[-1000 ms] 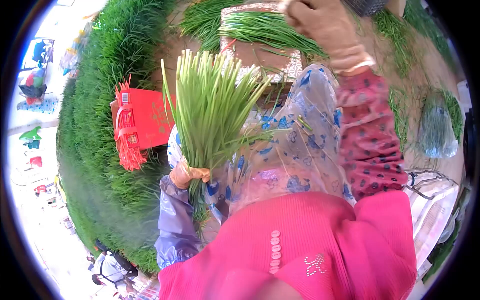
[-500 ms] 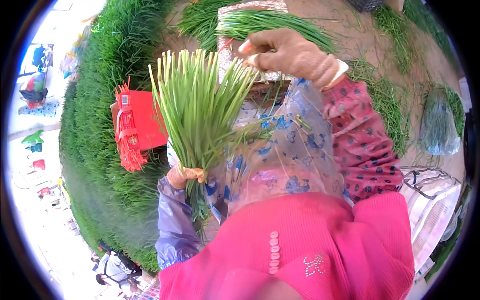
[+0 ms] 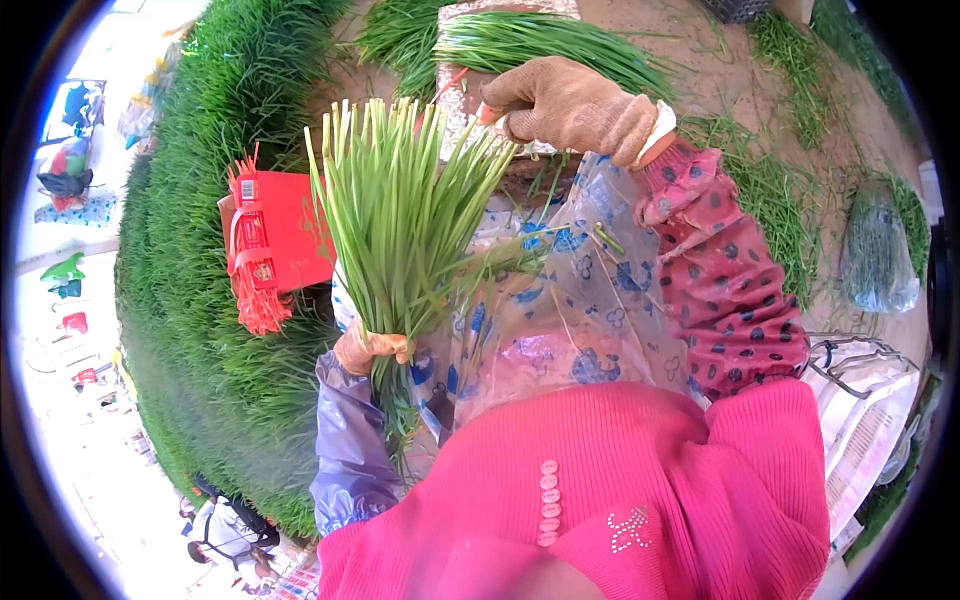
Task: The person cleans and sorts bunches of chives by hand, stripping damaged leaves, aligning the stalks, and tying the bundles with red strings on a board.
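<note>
My left hand, in an orange-tan glove, is closed round the leafy part of a bunch of Chinese chives. The pale cut ends fan out upward, and the dark leaves hang below the fist. At the top right of the bunch my right hand, in a brown glove with bare fingertips, is bent with thumb and fingers drawn together beside the cut ends. What it pinches, if anything, I cannot make out. A thin red strip shows behind the bunch, near the right fingertips.
More chives lie on a patterned board. A red box with a bundle of red ties rests on a big green heap at left. A bagged bunch lies at right, near a white wire-handled bag.
My right hand has turned at the wrist and shifted slightly left, its fingers curling closer over the cut ends. The left hand still grips the bunch, almost unmoved.
</note>
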A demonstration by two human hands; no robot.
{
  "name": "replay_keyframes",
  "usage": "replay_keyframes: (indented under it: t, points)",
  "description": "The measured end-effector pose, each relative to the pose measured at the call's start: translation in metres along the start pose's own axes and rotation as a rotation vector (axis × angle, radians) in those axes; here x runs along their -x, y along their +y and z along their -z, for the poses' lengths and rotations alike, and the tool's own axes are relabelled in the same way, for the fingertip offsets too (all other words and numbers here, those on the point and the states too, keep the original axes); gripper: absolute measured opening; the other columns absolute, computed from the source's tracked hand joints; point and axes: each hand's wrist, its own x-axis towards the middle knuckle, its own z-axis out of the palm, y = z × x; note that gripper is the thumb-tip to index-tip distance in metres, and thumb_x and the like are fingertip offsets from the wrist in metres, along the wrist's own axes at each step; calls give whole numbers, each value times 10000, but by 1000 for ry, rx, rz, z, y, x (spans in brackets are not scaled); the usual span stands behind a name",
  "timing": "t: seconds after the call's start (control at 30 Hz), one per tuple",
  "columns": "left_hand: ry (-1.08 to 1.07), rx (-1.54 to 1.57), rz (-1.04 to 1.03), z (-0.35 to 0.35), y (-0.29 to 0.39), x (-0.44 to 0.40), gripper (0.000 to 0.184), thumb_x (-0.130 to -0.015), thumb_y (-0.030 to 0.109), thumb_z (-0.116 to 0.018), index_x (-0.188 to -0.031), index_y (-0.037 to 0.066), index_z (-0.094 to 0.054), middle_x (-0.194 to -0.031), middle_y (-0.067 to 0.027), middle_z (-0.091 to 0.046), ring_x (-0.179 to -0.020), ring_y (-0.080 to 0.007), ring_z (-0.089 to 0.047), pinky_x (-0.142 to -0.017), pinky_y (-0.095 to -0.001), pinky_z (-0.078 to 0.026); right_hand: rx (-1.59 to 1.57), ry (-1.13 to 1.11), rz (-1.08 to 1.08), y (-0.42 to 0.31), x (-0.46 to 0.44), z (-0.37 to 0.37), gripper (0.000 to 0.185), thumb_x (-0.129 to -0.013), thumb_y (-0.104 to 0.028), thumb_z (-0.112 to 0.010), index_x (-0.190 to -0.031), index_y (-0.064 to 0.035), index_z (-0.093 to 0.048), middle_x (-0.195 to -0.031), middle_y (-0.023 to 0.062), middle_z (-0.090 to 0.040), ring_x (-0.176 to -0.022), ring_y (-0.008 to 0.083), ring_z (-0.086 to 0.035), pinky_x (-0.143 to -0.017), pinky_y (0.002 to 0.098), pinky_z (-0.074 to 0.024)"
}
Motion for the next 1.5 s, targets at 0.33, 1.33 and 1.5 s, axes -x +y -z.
replay_keyframes:
  t: [0.33,1.33,1.5]
  points:
    - [-104,70,26,16,-17,-4,619,-774,183,-795,-1253,-81,-507,-942,-136,-649,-561,-167,-565,-468,-277,-442,568,30,165,14,-10,-27,216,-831,-187,-614,-1018,-92,-668,-875,144,-673,-853,351,-650,-740,442,-510]
    - [32,372,-90,7,-11,6,930,-705,226,-802,-1424,-69,-290,-662,-64,-537,-467,-105,-429,-450,-245,-318,204,-537,-152,-31,14,-121,573,-706,-259,-760,-1218,-78,-576,-989,165,-676,-926,344,-655,-787,397,-510]
    - [77,403,-130,3,-17,12,918,-719,223,-788,-1425,-80,-285,-606,-41,-509,-473,-105,-431,-467,-239,-328,29,-611,-104,-25,24,-165,794,-719,-238,-746,-1422,-131,-392,-1005,210,-660,-955,376,-638,-802,422,-499]
